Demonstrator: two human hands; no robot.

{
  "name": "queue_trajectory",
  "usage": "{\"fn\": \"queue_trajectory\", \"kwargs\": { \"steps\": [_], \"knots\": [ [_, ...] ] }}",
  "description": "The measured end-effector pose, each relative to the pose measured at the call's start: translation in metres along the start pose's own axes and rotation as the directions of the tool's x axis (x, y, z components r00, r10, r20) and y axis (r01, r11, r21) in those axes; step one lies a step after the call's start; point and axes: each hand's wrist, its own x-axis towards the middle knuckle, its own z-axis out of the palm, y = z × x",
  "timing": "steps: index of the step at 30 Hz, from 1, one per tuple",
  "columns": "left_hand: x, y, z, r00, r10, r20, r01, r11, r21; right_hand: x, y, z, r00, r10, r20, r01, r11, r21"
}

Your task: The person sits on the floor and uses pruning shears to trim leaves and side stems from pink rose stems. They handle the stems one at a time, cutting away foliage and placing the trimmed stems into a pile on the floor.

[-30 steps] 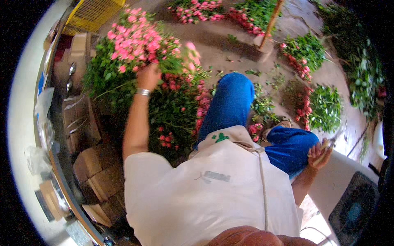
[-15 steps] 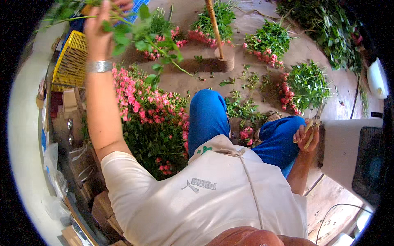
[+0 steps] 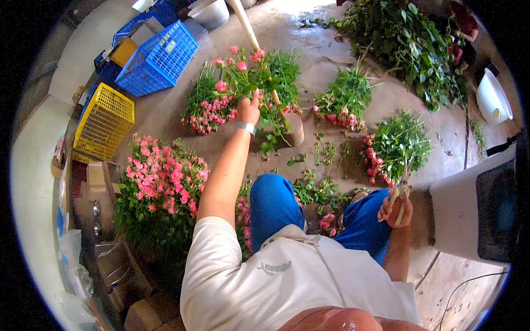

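Note:
My left hand [image 3: 248, 108] is stretched out ahead, closed around a leafy spray of pink roses [image 3: 242, 65]. The blooms stand beyond my fingers, and the lower stem and leaves trail down to the right. My right hand [image 3: 398, 214] rests near my right knee, wrapped round the pale handles of pruning shears [image 3: 406, 175], blades pointing away from me. Beside my left leg stands a large mass of pink roses [image 3: 165, 179]. Bunches of roses lie on the floor: one at the centre left [image 3: 208, 113], one farther right [image 3: 343, 105] and one beyond the shears [image 3: 398, 144].
A wooden pole [image 3: 244, 25] on a round base [image 3: 295, 131] stands ahead, partly behind the held spray. At left are a yellow crate [image 3: 105, 120] and a blue crate [image 3: 157, 60]. A heap of greenery [image 3: 406, 52] lies far right, near another person. A pale bin [image 3: 461, 207] stands right.
My left hand, with the rose spray, has swung from the far left to the centre. My right hand keeps hold of the shears. The view has shifted, showing more of the crates.

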Motion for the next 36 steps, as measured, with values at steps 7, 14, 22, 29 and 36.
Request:
{"fn": "queue_trajectory", "kwargs": {
  "steps": [7, 14, 22, 29, 36],
  "knots": [
    [0.022, -0.037, 0.032, 0.965, 0.141, -0.220, -0.107, 0.981, 0.161, 0.006, -0.002, 0.010, 1.000, -0.011, -0.013, 0.010, 0.999, -0.037],
    [-0.002, 0.018, 0.022, 0.986, 0.132, -0.100, -0.104, 0.964, 0.244, 0.050, 0.003, 0.039, 0.988, 0.120, -0.100, -0.130, 0.986, -0.101],
    [-0.059, 0.032, -0.002, 0.986, 0.115, 0.118, -0.074, 0.950, -0.303, 0.178, 0.041, 0.161, 0.843, 0.520, 0.138, -0.489, 0.848, -0.205],
    [-0.094, 0.069, -0.022, 0.951, 0.239, 0.194, -0.225, 0.970, -0.089, 0.204, 0.058, 0.198, 0.775, 0.600, 0.200, -0.567, 0.799, -0.198],
    [-0.101, 0.058, -0.022, 0.937, 0.295, 0.186, -0.307, 0.951, 0.041, 0.205, 0.059, 0.208, 0.771, 0.597, 0.222, -0.566, 0.802, -0.192]
  ]
}}
